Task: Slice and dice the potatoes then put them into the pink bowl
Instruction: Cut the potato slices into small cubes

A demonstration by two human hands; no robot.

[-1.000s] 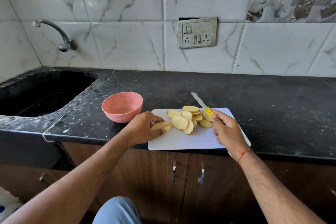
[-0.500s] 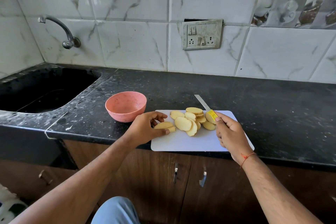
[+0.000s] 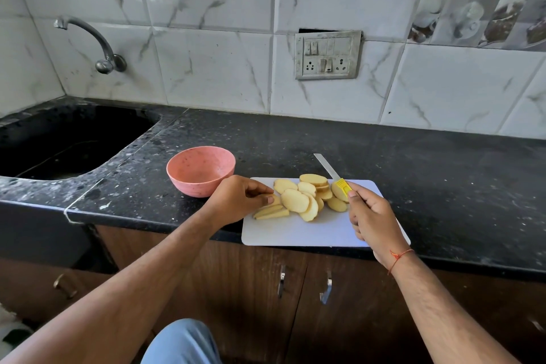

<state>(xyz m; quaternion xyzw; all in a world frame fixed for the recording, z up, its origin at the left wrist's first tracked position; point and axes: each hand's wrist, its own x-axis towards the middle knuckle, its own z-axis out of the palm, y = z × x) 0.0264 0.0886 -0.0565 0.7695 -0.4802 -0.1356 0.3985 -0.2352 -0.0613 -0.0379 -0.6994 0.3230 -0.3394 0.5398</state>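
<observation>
Black speckled stone counter (image 3: 295, 139); white rectangular cutting board (image 3: 295, 233) overhanging front edge. Pink round plastic bowl (image 3: 201, 170) just left of board, nothing seen inside. Pale yellow potato slices (image 3: 295, 200) heaped mid-board. Left hand (image 3: 236, 201) grip pinching cut strips. Right hand (image 3: 370, 219) grip curled round yellow-handled knife (image 3: 336, 179).

bowl (image 3: 201, 170) left of board (image 3: 310, 230); slices (image 3: 304, 198) on board.
</observation>
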